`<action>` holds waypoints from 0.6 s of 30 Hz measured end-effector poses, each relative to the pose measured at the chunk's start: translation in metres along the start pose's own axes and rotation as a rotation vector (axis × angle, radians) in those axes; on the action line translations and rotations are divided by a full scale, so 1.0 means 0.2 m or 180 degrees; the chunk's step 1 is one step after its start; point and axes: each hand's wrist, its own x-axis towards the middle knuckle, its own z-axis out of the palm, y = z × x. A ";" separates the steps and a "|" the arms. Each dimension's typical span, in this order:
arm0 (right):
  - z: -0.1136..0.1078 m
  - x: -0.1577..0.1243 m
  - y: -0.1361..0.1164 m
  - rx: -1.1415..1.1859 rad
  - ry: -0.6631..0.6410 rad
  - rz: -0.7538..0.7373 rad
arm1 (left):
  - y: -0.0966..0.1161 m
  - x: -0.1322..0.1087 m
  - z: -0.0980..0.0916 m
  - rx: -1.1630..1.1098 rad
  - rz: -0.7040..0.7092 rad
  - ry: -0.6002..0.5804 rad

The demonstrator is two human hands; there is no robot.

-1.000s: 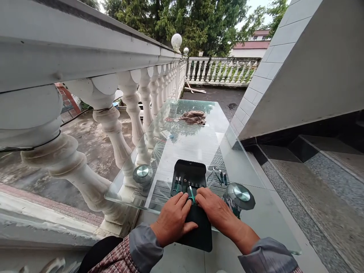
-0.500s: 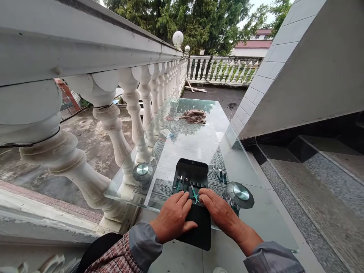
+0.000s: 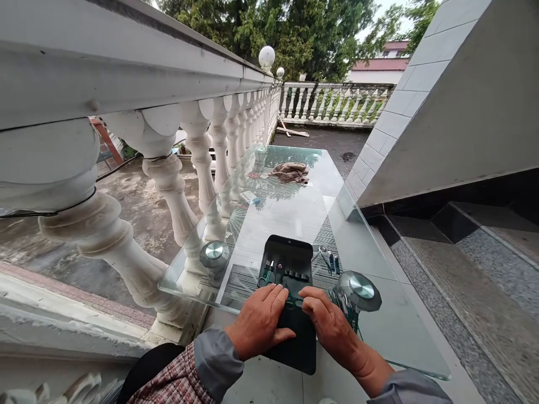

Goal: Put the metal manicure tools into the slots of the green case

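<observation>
The left hand (image 3: 260, 320) is pressing the black case (image 3: 300, 339) over the desk's (image 3: 290, 216) near edge, fingers together, thumb apart. Compared with the earlier frame, the right hand's (image 3: 330, 324) fingers are curling more beside the now darker-looking green scissors (image 3: 291, 302); whether they are gripping cannot be told.

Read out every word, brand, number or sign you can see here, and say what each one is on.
No readable text anywhere in this view.
Black case: no lettering that I can make out.
Small clippers beside it: any markings are too small to read.
White-and-blue item beyond the case: any print is too small and blurred.
</observation>
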 end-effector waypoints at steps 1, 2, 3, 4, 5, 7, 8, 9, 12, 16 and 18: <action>0.00 0.00 -0.01 0.0112 0.0056 0.0096 | 0.00 0.00 0.00 -0.0002 -0.0011 -0.0010; -0.01 0.01 -0.03 0.0211 0.0137 0.0192 | 0.00 0.00 0.00 -0.0002 -0.0018 -0.0013; -0.02 0.01 -0.04 0.0294 0.0228 0.0290 | 0.00 0.00 0.00 0.0001 -0.0017 -0.0009; -0.04 0.02 -0.05 0.0359 0.0322 0.0376 | 0.00 0.00 0.00 0.0007 -0.0007 -0.0009; -0.06 0.03 -0.05 0.0404 0.0407 0.0450 | 0.00 0.00 0.00 0.0011 0.0007 -0.0010; -0.10 0.05 -0.04 0.0390 0.0586 0.0571 | 0.00 0.00 -0.01 0.0012 0.0032 -0.0015; -0.12 0.06 -0.02 0.0319 0.0681 0.0628 | 0.00 0.00 -0.01 0.0006 0.0050 -0.0010; -0.15 0.07 0.01 0.0197 0.0776 0.0686 | 0.00 0.00 -0.01 -0.0005 0.0074 0.0011; -0.19 0.10 0.12 -0.0354 0.0925 0.0872 | -0.01 0.00 -0.03 -0.0005 0.0138 0.0164; -0.18 0.11 0.30 -0.0924 0.0567 0.1054 | -0.07 0.01 -0.07 0.0173 -0.0161 0.0570; -0.14 0.10 0.37 -0.1079 0.0314 0.1087 | -0.11 0.02 -0.10 0.0227 -0.0453 0.0676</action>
